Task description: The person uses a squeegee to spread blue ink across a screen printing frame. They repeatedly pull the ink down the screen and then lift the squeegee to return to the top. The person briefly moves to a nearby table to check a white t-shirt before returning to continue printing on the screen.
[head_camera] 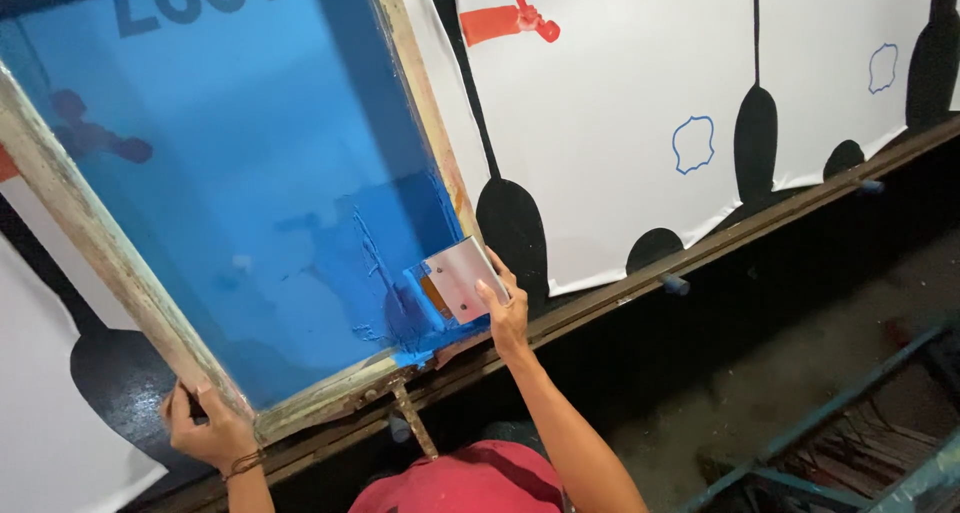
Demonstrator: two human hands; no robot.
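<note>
A large wooden-framed printing screen (70, 208) with blue mesh and wet blue ink lies tilted over white sheets on a long table. My left hand (205, 428) grips the frame's near left corner. My right hand (503, 308) holds a squeegee (460, 276) with a flat metal-faced handle, its blade set in the thick blue ink near the screen's near right corner. A white sheet (610, 123) to the right carries black paddle shapes, a red figure and a blue outline.
The table's wooden edge rail (700, 248) runs diagonally, with small blue pegs (675, 285) sticking out. Below it are a dark floor and a blue metal frame (850, 413) at the lower right. A red cap (470, 483) shows at the bottom.
</note>
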